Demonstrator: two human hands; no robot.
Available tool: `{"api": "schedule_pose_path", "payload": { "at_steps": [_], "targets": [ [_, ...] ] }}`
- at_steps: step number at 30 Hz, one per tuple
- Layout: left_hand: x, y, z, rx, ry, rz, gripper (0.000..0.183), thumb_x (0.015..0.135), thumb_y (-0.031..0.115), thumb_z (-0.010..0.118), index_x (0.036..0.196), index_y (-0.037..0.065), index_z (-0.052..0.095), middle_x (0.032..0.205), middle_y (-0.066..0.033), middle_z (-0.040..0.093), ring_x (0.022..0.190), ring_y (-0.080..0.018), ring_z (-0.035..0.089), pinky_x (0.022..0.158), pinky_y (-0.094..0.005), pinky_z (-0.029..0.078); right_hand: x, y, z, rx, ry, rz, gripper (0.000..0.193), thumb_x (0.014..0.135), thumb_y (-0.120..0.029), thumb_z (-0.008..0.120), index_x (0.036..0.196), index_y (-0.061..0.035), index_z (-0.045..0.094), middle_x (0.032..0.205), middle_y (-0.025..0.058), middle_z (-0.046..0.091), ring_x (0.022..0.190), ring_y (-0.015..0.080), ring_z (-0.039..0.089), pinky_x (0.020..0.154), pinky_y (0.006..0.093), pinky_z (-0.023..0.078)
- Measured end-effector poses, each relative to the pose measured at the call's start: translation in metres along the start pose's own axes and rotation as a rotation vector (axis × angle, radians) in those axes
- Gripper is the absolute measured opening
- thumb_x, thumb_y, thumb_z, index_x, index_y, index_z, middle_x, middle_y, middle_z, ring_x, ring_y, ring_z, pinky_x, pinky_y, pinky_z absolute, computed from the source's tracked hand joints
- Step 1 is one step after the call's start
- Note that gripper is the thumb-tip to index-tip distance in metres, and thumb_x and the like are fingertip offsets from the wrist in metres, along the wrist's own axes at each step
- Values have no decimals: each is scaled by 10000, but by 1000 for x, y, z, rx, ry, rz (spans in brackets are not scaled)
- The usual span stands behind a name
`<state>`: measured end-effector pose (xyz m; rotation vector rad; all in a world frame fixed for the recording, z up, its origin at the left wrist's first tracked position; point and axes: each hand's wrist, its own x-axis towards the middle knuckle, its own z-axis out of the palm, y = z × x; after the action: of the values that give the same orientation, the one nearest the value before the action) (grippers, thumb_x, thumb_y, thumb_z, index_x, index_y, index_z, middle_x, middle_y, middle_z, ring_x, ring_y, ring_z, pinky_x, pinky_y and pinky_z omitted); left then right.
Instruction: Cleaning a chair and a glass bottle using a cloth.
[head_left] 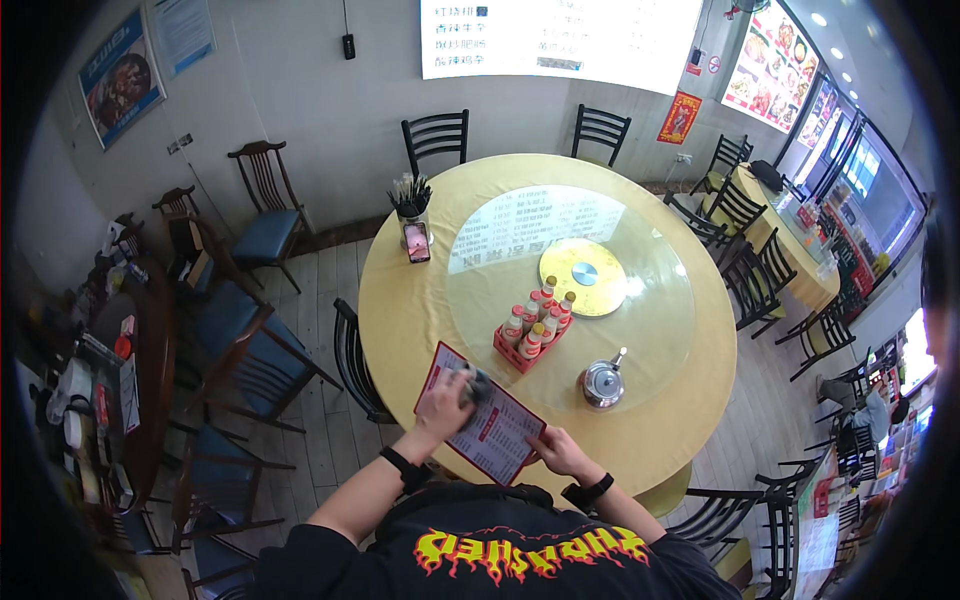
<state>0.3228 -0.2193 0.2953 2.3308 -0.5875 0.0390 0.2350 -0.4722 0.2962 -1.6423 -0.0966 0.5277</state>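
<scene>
A red-edged menu sheet (500,437) covered in small print lies tilted at the table's near edge, in front of my body. My left hand (440,406) is closed over a dark grey cloth (481,388), which rests against the upper part of the menu. The cloth is partly hidden and slightly blurred. At the menu's lower right edge, my right hand (562,450) grips the sheet, fingers bent round its border. Just beyond the menu stands a red crate (517,358) with several glass bottles (533,340). A shiny metal teapot (603,383) sits to its right.
The round table (405,310) has a yellow cloth and a glass turntable (660,330) with a yellow disc (585,296). At its far left are a chopstick holder (411,200) and a phone (417,242). Chairs (352,360) surround it; a dark side table (155,370) stands left.
</scene>
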Motion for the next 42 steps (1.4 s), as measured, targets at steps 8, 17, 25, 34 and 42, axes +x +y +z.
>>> {"api": "schedule_pose_path", "payload": {
  "at_steps": [8, 17, 25, 34, 42],
  "targets": [
    [-19, -1, 25, -61, 188, -173, 508, 757, 196, 691, 1212, 47, 520, 1094, -204, 559, 999, -427, 583, 825, -474, 514, -13, 3, 2, -80, 9, -74, 226, 1006, -84, 486, 1170, 57, 550, 944, 117, 694, 838, 213, 710, 751, 337, 593],
    [2, -30, 12, -94, 228, -246, 468, 754, 138, 686, 1189, 58, 533, 1095, -205, 584, 1044, -417, 579, 873, -467, 496, -18, -5, -11, -135, 61, -163, 469, 955, 12, 427, 1413, -83, 461, 960, 146, 700, 820, 255, 714, 740, 364, 585],
    [-20, -74, -41, -401, -120, -320, 411, 791, 167, 721, 1170, 70, 597, 1086, -182, 679, 993, -318, 669, 854, -391, 522, -44, -22, -35, -784, 223, -386, 457, 844, -42, 550, 1256, -221, 631, 1124, 94, 689, 974, 304, 665, 789, 370, 547],
    [-62, -77, 48, -112, -945, -208, 519, 747, 308, 702, 1200, 72, 608, 1084, -211, 668, 996, -364, 636, 871, -401, 497, -10, 15, 4, -1004, 47, -570, 503, 765, -20, 564, 1204, -243, 667, 1196, 27, 641, 1171, 256, 567, 1043, 424, 422],
    [-76, -67, 92, -135, -836, -287, 513, 795, 335, 676, 1224, 70, 583, 1120, -221, 655, 1039, -370, 627, 896, -408, 499, 17, 48, 18, -219, 415, -159, 337, 820, 24, 516, 1090, -84, 686, 1467, 154, 401, 1330, 367, 409, 1042, 447, 432]
  ]
}}
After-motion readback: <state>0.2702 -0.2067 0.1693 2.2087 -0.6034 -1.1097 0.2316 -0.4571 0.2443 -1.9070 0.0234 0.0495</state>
